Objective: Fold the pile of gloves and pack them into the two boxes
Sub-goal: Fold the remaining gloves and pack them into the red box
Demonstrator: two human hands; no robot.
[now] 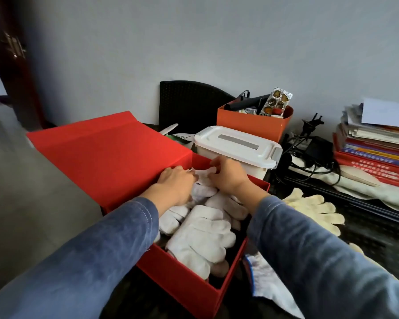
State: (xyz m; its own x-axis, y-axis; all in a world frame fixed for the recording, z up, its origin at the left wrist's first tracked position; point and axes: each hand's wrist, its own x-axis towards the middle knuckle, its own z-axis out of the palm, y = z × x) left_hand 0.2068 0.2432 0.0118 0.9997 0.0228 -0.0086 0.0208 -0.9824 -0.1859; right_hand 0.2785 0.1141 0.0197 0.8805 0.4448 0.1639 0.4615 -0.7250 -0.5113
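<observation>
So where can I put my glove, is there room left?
Inside the red box, a dark gap shows along the right wall, beside the white gloves. On the table, bare dark top lies right of the cream gloves, in front of the books. Behind, the white tub, orange box and cables crowd it.

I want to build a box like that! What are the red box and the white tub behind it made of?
The red box looks like stiff matte cardboard: thin flat walls, crisp folded edges. The white tub is probably smooth plastic: rounded moulded lid, slight sheen, grey clip.
</observation>
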